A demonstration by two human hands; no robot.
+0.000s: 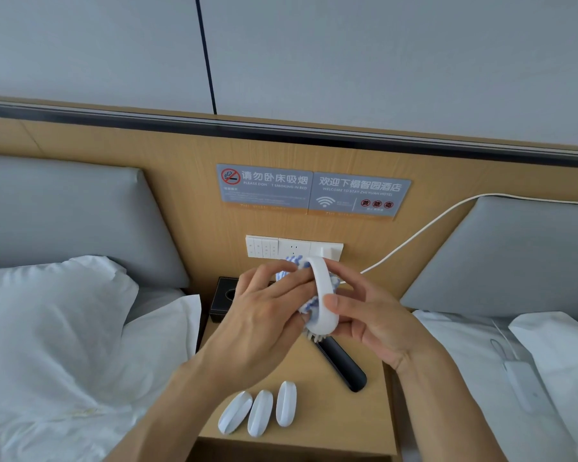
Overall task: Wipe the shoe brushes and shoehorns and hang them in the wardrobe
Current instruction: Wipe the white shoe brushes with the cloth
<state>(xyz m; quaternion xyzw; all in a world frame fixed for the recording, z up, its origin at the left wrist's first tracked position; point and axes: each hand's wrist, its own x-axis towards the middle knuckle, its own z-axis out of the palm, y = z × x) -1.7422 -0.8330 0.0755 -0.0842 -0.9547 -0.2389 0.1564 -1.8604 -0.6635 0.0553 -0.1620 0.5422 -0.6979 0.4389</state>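
Note:
My right hand (pixel 367 321) grips a white shoe brush (pixel 324 295) with short bristles showing at its lower end, held above the wooden nightstand (pixel 357 425). My left hand (pixel 264 311) presses a blue-and-white striped cloth (pixel 306 303) against the brush's left side. Three white shoehorns (pixel 260 410) lie side by side near the nightstand's front edge, below my left forearm.
A black remote (pixel 342 366) lies on the nightstand behind the shoehorns, and a black tissue box (pixel 222 296) stands at its back left. Beds with white pillows flank the nightstand. A white cable (pixel 414 236) runs from the wall socket panel (pixel 294 248) to the right.

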